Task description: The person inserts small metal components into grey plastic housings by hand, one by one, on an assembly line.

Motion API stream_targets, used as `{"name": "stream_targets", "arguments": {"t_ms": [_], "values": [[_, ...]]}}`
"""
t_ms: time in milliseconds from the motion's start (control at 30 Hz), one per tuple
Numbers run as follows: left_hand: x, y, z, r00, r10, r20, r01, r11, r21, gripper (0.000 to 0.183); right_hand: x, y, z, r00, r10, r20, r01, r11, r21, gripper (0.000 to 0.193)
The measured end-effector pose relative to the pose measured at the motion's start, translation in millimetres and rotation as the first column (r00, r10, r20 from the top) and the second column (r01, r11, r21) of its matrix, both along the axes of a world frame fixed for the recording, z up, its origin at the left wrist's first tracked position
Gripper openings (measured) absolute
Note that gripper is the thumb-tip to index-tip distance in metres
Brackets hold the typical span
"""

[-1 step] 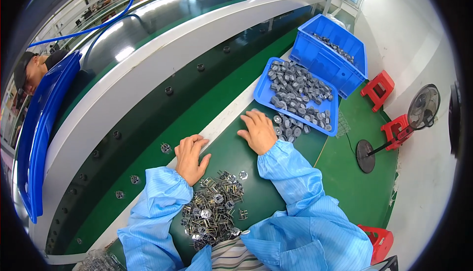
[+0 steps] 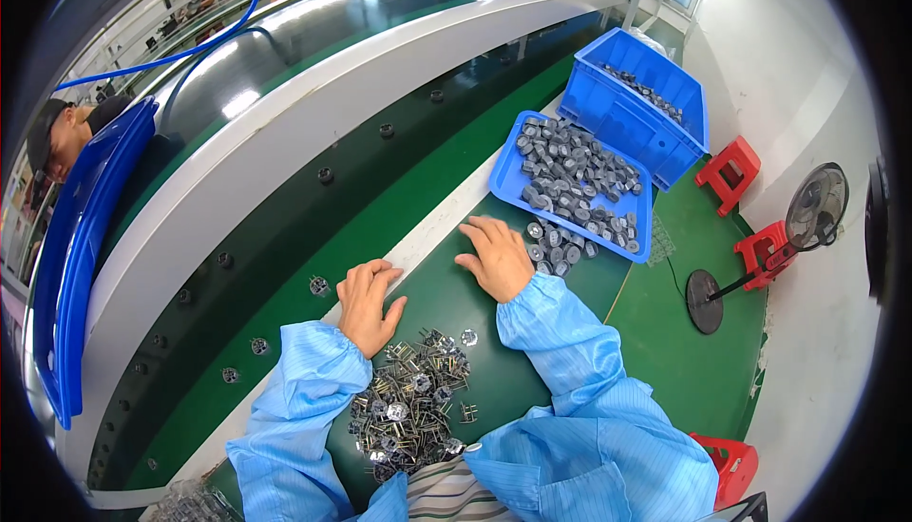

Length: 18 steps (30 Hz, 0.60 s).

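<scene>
Far L, a co-worker's dark cap point(image 2: 40, 142) shows behind a tilted blue plastic tray point(image 2: 66, 275). Next, a curved green conveyor belt point(image 2: 408, 180) w/ small spaced-out parts point(image 2: 326, 175). Wearer's L hand point(image 2: 368, 308) lies at the white edge strip point(image 2: 446, 227), back up, fingers slightly bent, thumb apart, nothing visible in grip. Just below, a heap of pronged metal parts point(image 2: 408, 398) sits on the green benchtop point(image 2: 513, 360) btwn the forearms. R hand point(image 2: 501, 261): fingers spread, thumb out, nothing visibly pinched; can't tell if fingertips touch benchtop. Just beside it, loose grey round caps point(image 2: 558, 248), then a blue tray of more point(image 2: 651, 218), blue crate point(image 2: 608, 104) behind. Far R: red stools point(image 2: 731, 175), floor fan point(image 2: 819, 204).
</scene>
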<state>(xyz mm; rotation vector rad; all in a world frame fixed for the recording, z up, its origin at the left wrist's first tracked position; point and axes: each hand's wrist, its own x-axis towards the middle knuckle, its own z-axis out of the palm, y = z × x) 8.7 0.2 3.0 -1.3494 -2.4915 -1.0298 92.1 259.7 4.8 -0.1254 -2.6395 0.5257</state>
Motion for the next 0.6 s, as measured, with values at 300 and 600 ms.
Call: {"name": "stream_targets", "arguments": {"t_ms": [300, 600], "values": [[0.6, 3.2, -0.9, 1.0, -0.017, 0.008, 0.017, 0.999, 0.033, 0.048, -1.3, 12.2, -17.2, 0.965, -0.191, 0.181, 0.188, 0.982, 0.033, 0.059], [-3.2, -0.2, -3.0, 0.987, -0.146, 0.069, 0.144, 0.989, 0.027, 0.063, -3.8, -27.9, 8.5, 0.938, 0.345, -0.038, -0.337, 0.879, -0.338, 0.044]]}}
